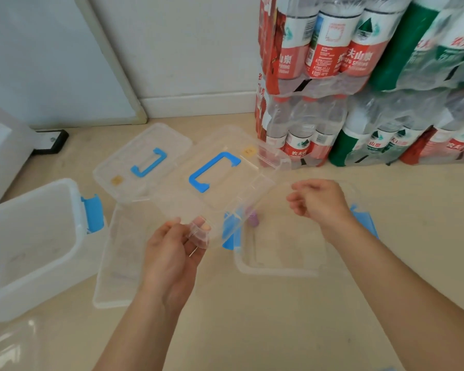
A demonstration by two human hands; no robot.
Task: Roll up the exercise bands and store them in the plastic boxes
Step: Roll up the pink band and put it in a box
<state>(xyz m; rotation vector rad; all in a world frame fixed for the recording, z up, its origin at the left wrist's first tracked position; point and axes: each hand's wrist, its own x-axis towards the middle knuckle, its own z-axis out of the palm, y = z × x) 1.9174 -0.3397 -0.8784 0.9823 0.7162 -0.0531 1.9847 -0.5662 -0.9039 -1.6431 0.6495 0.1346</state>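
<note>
My left hand (174, 253) grips the near edge of a clear plastic lid (225, 180) with a blue handle, holding it tilted above the floor. Under its right side stands an open clear box (279, 269) with blue latches; a small rolled purple band (253, 219) lies inside near its far left corner. My right hand (319, 202) hovers over that box with loosely curled fingers and nothing in it. A second clear box (113, 277) sits left of my left hand, partly hidden by it.
Another clear lid (134, 156) with a blue handle lies flat on the beige floor behind. A large white bin (32, 236) with a blue latch stands at the left. Shrink-wrapped packs of water bottles (359, 89) are stacked against the wall at the right.
</note>
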